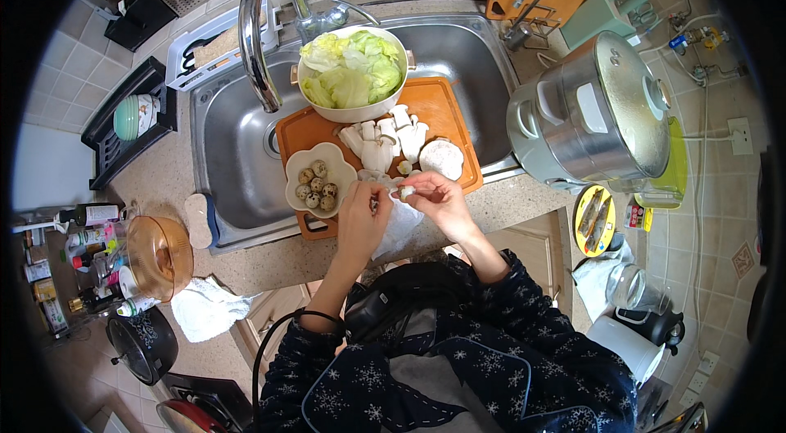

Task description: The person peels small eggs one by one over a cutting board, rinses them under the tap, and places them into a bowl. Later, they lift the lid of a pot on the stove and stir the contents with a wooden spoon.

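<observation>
My right hand [443,200] pinches a small quail egg [406,192], pale and partly speckled, between thumb and fingertips. Beside it my left hand [365,212] has its fingers curled close to the egg. A small dark bit shows in its grip, too small to name. Under both hands lies a crumpled white plastic bag or sheet [398,230] on the counter's front edge. A peeled quail egg [404,167] rests on the orange cutting board [439,103]. To the left, a white scalloped bowl [295,172] holds several speckled quail eggs [312,184].
Cut white mushrooms [377,150] and a round white item [441,159] lie on the board, which spans the double sink [236,126]. Behind stands a pot of lettuce [353,68] near the chrome faucet [252,34]. A large steamer [589,107] stands right; a sponge [198,221] lies left.
</observation>
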Demonstrator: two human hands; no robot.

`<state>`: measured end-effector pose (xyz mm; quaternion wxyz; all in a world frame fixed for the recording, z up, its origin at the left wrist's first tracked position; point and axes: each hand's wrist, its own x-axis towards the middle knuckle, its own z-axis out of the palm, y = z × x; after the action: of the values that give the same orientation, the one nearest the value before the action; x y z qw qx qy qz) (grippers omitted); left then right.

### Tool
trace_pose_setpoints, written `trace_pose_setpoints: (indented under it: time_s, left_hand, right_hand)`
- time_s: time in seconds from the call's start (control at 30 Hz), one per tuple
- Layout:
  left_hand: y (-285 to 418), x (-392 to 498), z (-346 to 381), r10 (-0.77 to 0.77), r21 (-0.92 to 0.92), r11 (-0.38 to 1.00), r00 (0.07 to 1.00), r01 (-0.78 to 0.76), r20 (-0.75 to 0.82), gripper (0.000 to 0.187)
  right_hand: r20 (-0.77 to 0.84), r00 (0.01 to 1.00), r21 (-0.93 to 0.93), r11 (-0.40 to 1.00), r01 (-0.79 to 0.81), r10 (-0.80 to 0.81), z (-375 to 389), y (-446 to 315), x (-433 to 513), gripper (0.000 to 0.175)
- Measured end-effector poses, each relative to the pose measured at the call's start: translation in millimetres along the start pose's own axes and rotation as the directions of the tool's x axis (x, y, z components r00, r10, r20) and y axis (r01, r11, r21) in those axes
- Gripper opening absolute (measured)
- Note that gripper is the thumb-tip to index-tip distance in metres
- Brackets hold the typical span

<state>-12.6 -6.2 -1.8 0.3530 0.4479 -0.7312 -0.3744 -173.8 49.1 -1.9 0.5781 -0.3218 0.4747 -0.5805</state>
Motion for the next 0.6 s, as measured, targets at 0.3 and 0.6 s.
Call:
trace_pose_setpoints:
  time_s: [0.3, 0.6]
  left_hand:
    - [-5, 4, 3, 0.049, 0.089, 0.995, 0.998, -0.044, -0.049, 0.009]
    - [12, 7, -10, 0.014, -0.103, 0.995, 0.994, -0.003, 0.108, 0.013]
  right_hand:
    - [-0.084, 0.996, -0.013, 0.999, -0.040, 0.039, 1, 0, 0, 0.021]
    - [-0.090, 0.996, -0.337, 0.941, -0.014, -0.018, 8, -3, -1, 0.023]
